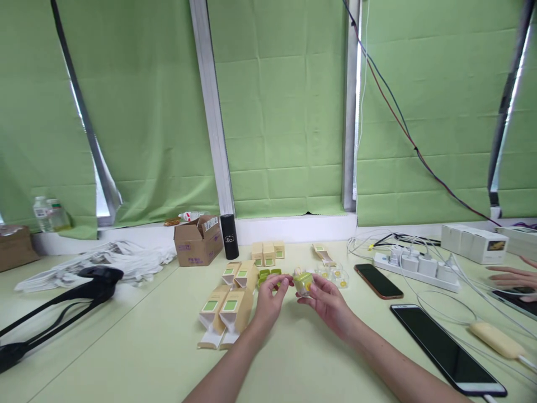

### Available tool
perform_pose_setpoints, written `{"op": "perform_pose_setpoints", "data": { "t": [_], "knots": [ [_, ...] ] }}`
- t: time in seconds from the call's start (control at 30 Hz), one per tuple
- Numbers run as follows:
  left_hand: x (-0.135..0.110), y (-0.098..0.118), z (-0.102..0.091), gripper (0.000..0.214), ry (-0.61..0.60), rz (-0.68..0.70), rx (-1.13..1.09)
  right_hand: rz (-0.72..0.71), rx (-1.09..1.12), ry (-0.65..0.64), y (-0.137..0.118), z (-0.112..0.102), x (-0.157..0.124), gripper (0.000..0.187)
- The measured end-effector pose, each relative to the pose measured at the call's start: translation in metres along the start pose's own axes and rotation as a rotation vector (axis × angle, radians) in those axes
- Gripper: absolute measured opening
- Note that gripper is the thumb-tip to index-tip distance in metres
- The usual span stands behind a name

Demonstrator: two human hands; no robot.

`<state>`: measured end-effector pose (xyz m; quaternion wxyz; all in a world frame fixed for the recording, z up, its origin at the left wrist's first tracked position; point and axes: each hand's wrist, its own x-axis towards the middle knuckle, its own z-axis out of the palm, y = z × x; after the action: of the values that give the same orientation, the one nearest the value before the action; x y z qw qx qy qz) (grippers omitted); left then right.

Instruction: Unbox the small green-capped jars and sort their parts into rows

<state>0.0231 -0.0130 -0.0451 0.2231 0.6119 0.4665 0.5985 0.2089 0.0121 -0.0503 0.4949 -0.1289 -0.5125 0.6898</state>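
Observation:
My right hand [329, 305] grips a small clear and green case [302, 283] with something yellow in it, held above the table. Close to the case's left side, the fingertips of my left hand [272, 296] are pinched together; whatever they hold is too small to make out. Behind my left hand are several small green pieces [264, 274], partly covered by it. A clear plastic tray [339, 277] with yellow-centred rounds lies just behind my right hand. Left of my hands stand open cardboard boxes [235, 305] with green windows and raised white-lined flaps.
Closed small boxes [268, 253] and one open box [323, 254] are farther back. Phones [378, 281], a tablet-sized device [444, 347], a power strip [415, 271] and cables occupy the right. Another person's hand [514, 275] is at the right edge. A carton [198, 242] and black cylinder [229, 237] stand back left.

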Motion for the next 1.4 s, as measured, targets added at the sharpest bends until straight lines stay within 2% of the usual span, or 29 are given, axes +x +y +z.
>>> {"op": "perform_pose_setpoints", "data": {
  "t": [0.17,0.37,0.67,0.8,0.9,1.2,1.4],
  "knots": [
    [-0.002,-0.001,-0.001,0.041,0.012,0.033,-0.069,-0.111,-0.209,0.14,0.007,-0.003,0.003,0.059],
    [-0.001,0.002,0.001,0.041,0.011,0.034,-0.112,-0.181,-0.316,0.2,0.014,-0.005,0.006,0.056],
    [0.0,0.009,0.004,0.029,0.0,-0.038,-0.211,-0.197,-0.433,0.169,0.015,-0.001,0.003,0.047],
    [-0.005,0.012,0.006,0.019,0.003,0.008,-0.133,-0.201,-0.565,0.125,0.015,0.001,0.0,0.045],
    [-0.008,0.014,0.008,0.016,-0.011,0.027,-0.052,-0.202,-0.667,0.14,0.015,0.0,-0.001,0.046],
    [-0.01,0.01,0.006,0.021,-0.001,0.017,0.013,-0.191,-0.709,0.158,0.016,-0.001,0.001,0.04],
    [-0.004,0.003,0.006,0.035,0.078,-0.027,-0.151,-0.193,-0.695,0.166,0.014,-0.005,0.002,0.042]
  ]
}}
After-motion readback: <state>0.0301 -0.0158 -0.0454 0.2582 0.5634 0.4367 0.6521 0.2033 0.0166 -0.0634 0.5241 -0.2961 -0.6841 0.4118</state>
